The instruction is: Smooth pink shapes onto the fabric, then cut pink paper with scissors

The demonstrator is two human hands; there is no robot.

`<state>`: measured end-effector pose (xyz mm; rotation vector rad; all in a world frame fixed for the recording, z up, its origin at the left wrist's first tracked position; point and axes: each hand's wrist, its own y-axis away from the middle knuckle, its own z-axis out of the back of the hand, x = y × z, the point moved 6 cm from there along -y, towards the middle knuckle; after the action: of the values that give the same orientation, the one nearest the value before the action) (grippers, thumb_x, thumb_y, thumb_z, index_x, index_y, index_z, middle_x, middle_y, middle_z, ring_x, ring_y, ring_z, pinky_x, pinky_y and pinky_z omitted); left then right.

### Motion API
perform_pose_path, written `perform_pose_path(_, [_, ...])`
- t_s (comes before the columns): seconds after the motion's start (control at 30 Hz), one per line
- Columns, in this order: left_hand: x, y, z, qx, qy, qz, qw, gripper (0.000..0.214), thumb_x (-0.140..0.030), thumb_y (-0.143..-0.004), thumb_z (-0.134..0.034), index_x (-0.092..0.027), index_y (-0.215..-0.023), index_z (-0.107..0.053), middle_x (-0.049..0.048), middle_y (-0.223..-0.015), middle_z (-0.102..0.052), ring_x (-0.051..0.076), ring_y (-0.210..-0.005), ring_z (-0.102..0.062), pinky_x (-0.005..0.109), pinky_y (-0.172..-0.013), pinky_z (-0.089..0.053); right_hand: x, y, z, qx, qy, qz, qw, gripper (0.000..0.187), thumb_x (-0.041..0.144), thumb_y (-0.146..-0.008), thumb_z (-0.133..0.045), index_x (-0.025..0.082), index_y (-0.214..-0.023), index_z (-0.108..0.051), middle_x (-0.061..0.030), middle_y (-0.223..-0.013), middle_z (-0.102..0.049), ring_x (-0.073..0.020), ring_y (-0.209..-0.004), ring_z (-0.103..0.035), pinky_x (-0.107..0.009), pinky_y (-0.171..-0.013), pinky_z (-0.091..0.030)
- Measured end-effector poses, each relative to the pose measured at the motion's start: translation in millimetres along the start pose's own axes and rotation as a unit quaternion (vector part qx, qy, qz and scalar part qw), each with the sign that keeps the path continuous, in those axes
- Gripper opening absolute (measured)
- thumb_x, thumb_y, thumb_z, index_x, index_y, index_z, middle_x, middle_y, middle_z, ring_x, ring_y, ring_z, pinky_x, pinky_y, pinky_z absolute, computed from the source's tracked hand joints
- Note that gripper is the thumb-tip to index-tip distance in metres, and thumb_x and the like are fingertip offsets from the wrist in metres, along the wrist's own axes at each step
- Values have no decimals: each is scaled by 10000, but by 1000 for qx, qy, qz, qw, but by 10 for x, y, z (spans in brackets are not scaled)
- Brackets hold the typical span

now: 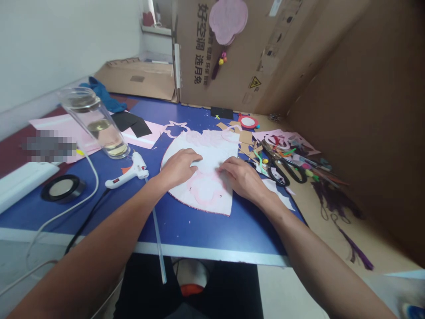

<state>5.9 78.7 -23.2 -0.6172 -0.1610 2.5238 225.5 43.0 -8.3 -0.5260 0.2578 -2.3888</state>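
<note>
Fingers [194, 156] of left hand [179, 168] and right hand [241, 175] pressing flat, slightly spread, gripping nothing, on fan-shaped white-and-pink sheet [212, 148] at frame centre; red trim lining lower curve, none showing along top edge; hot glue gun [128, 173] lying left on blue surface [212, 235], scissors [285, 170] right.

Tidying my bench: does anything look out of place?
Yes: a long clear plastic rod, possibly a glue stick, juts past the front edge of the blue table, beside the white hot glue gun, so it could tip off.
</note>
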Motion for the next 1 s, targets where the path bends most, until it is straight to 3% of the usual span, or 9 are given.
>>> perform_pose_path(0.13, [4,-6,-1,3,2,-10,1000,369,-202,-964,-657,-233,-1303,-798,108,-1363,-769,333,-1311,-683,477,-1166,-523,-1,7,-17,-6,12,5,1000,355,39,-1049,-558,185,-1217,-833,-123,-1126,-765,-269,-1020,-705,-364,-920,-531])
perform_pose_path(0.8, [-31,-3,8,0,2,-3,1000,344,-195,-964,-667,-258,-1272,-809,106,-1342,-771,339,-1308,-684,505,-1171,-525,20,11,-16,5,6,11,1000,326,68,-1058,-563,195,-1163,-844,-133,-1143,-769,-273,-1003,-700,-377,-902,-527])
perform_pose_path(1.0, [-58,6,42,5,-2,3,1000,331,-207,-984,-622,-236,-1261,-800,113,-1351,-770,334,-1289,-686,507,-1176,-523,-83,20,75,-8,75,-54,996,427,17,-1018,-514,165,-1270,-826,-148,-1150,-792,-292,-1053,-725,-379,-903,-522])
